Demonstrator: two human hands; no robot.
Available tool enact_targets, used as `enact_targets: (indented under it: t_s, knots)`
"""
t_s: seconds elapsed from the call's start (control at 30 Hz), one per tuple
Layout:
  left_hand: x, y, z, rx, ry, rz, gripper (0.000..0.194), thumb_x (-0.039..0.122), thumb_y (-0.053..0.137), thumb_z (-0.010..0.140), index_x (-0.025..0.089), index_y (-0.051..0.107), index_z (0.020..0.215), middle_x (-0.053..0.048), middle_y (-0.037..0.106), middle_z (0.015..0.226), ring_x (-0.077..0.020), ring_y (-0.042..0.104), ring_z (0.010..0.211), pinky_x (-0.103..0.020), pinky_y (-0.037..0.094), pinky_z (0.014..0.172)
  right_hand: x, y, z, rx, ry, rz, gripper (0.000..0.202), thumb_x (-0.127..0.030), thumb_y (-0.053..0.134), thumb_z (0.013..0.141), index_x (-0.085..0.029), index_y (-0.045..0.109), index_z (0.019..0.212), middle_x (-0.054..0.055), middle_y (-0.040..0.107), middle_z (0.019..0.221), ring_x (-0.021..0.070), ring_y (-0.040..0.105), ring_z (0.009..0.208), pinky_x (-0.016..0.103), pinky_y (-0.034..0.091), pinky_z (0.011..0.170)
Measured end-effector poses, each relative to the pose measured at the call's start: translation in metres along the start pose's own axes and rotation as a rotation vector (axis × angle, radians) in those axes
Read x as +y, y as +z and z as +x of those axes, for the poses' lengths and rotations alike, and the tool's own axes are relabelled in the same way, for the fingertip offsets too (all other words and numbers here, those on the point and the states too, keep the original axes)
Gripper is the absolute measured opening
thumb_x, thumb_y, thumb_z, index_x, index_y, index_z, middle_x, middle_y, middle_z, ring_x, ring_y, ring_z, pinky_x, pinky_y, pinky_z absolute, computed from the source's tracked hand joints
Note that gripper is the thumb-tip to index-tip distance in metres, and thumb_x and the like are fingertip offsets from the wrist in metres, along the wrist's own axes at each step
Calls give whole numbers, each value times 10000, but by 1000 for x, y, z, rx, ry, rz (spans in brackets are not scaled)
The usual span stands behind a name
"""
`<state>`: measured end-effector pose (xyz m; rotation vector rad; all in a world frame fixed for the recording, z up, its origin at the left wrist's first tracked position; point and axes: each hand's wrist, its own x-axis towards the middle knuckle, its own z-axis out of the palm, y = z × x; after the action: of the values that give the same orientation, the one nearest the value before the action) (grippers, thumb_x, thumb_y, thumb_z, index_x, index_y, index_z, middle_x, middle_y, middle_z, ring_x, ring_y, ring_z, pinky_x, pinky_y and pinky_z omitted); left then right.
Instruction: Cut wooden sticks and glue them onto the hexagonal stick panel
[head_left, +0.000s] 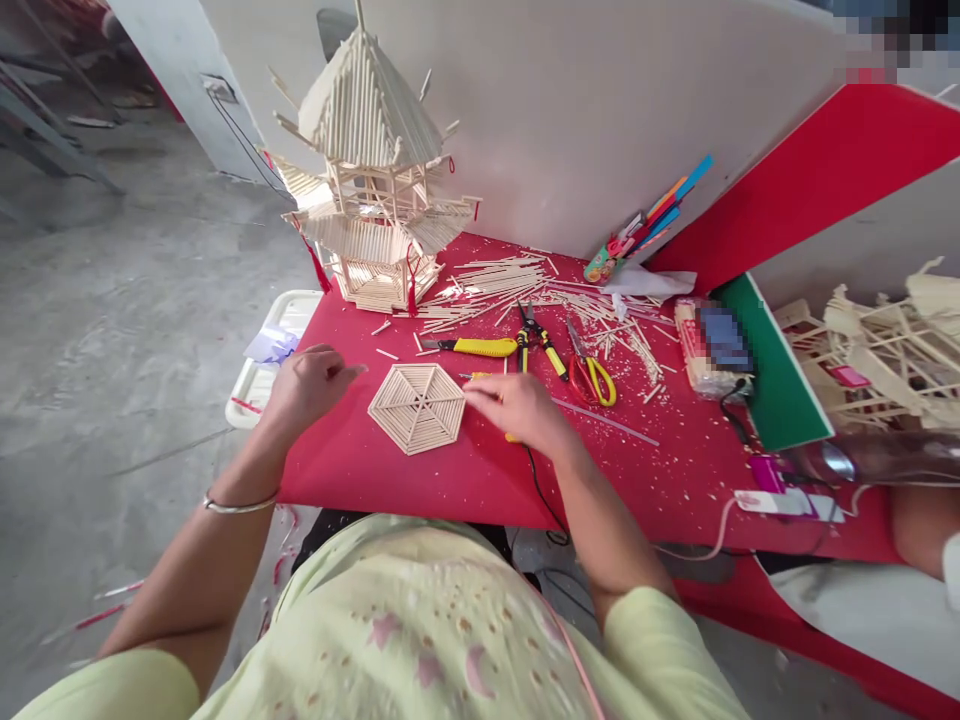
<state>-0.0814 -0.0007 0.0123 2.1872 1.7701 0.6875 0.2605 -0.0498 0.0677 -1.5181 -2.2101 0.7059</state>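
A flat hexagonal panel of thin wooden sticks (417,408) lies on the red tabletop in front of me. My right hand (517,408) pinches at its right corner, thumb and fingertips together. To the left of the panel, my left hand (309,388) hovers by the table's left edge, its fingers curled in and the thumb pointing right; anything inside them is hidden. Under my right hand sits a yellow tool with a black cord (512,437), mostly covered. A yellow utility knife (484,346) lies just behind the panel.
A stick-built pagoda (375,190) stands at the back left. Loose sticks (495,285), pliers (536,340) and red-yellow scissors (589,375) are spread behind. Rightward are packaged sticks (697,350), a green board (780,370) and a power strip (787,503). Another person's arm (919,530) rests at far right.
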Motion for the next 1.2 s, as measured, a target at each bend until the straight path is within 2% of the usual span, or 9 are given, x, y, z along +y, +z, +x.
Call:
enact_targets:
  t_s: [0.1, 0.2, 0.33, 0.57, 0.7, 0.8, 0.97, 1.1, 1.2]
  knots:
    - [13, 6, 7, -107, -37, 21, 437, 538, 586, 914, 209, 565, 628, -37, 641, 710, -159, 530, 626, -288, 312, 589, 20, -18, 50, 122, 90, -229, 215, -265, 619, 1003, -247, 821, 1073, 44, 815, 1104, 200, 749, 942, 311, 542, 837]
    - [20, 14, 5, -273, -71, -27, 361, 592, 651, 867, 242, 675, 783, -20, 712, 798, -174, 596, 688, -267, 327, 569, 18, -12, 72, 51, 40, -351, 216, -270, 599, 1010, -243, 813, 1033, 41, 816, 1031, 202, 737, 902, 302, 509, 788]
    - [17, 20, -8, -325, -125, -81, 364, 599, 660, 873, 243, 670, 799, -8, 694, 794, -170, 599, 707, -264, 341, 566, -8, 19, 49, -82, 52, -475, 329, -244, 478, 1051, -198, 780, 929, 88, 798, 905, 208, 725, 807, 298, 456, 679]
    - [10, 22, -15, -326, -130, -141, 320, 529, 612, 924, 232, 699, 844, -11, 674, 811, -159, 578, 709, -270, 376, 622, -25, 62, 6, 13, 376, -545, 362, -358, 429, 1077, -182, 746, 1076, 133, 798, 889, 246, 745, 760, 324, 419, 608]
    - [12, 23, -14, -287, -144, -141, 324, 516, 607, 924, 221, 697, 826, -19, 700, 822, -163, 592, 718, -269, 372, 610, -25, 69, -5, -70, 357, -470, 353, -386, 452, 1076, -227, 745, 960, 81, 795, 849, 218, 737, 765, 302, 408, 618]
    - [14, 25, -14, -239, -131, -175, 326, 480, 574, 942, 216, 725, 828, -31, 733, 842, -165, 615, 722, -268, 394, 616, -18, 55, -7, -43, 314, -456, 426, -430, 453, 1079, -237, 751, 843, 61, 784, 823, 196, 710, 719, 301, 393, 612]
    - [11, 34, -16, -59, -185, -336, 278, 435, 604, 929, 205, 744, 861, -22, 753, 770, -156, 648, 659, -263, 496, 650, 20, 11, 60, 79, 101, -318, 261, -333, 543, 1056, -244, 788, 1050, 43, 780, 1042, 170, 692, 852, 286, 457, 716]
    - [8, 37, -18, 2, -320, -472, 271, 399, 637, 910, 206, 756, 1058, -13, 770, 794, -158, 711, 652, -257, 557, 653, 54, -4, 143, 8, 36, -370, 176, -246, 643, 986, -230, 793, 1076, 57, 754, 1123, 202, 659, 1012, 309, 469, 840]
    - [8, 36, -18, 29, -338, -531, 288, 368, 609, 935, 202, 751, 1122, -43, 810, 965, -184, 778, 791, -284, 605, 763, 70, 0, 181, -109, 1, -414, 147, -239, 684, 955, -229, 796, 1050, 51, 753, 1079, 211, 644, 1042, 302, 445, 834]
